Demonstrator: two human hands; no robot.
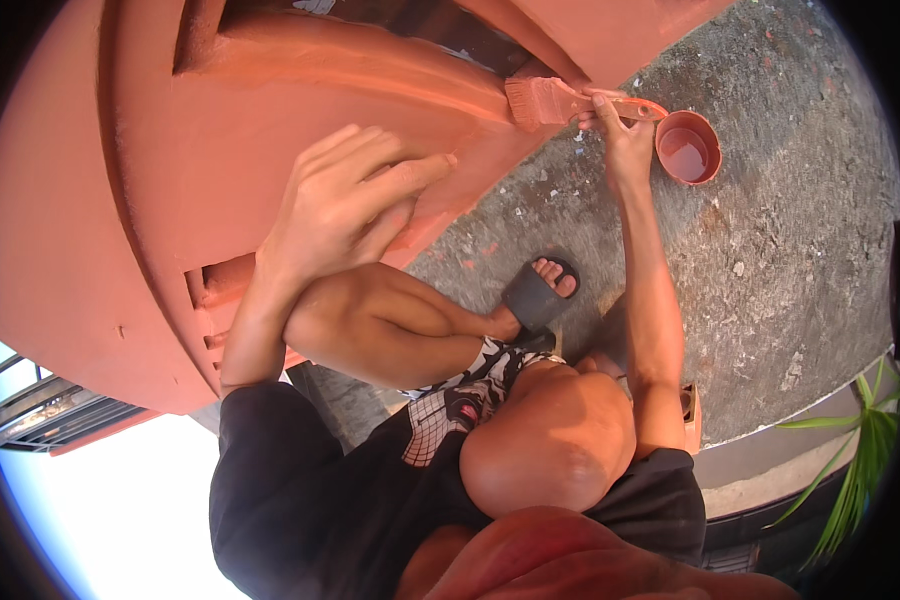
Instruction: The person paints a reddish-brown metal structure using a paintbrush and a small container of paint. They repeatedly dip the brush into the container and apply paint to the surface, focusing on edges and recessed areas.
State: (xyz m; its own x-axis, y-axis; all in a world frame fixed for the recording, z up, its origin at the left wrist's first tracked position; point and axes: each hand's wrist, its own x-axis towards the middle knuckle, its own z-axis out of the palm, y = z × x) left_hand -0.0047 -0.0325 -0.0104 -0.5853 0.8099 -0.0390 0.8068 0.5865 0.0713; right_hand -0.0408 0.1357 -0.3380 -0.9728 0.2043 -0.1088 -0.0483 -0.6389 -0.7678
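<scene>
My right hand grips the handle of a wide paintbrush, its bristles coated in terracotta-coloured paint. The bristles touch the lower edge of the painted wall, beside a dark recess. Just right of the brush handle, a round paint container stands on the ground with some paint in it. My left hand is raised in front of the wall above my knee, fingers bent; it holds nothing that I can see, and whether it touches the wall I cannot tell.
Rough grey concrete ground bears paint spots and flakes. My foot in a black slide sandal is near the wall's base. An orange block lies beside my right arm. A green plant grows beyond the ground's edge. Small slots pierce the wall.
</scene>
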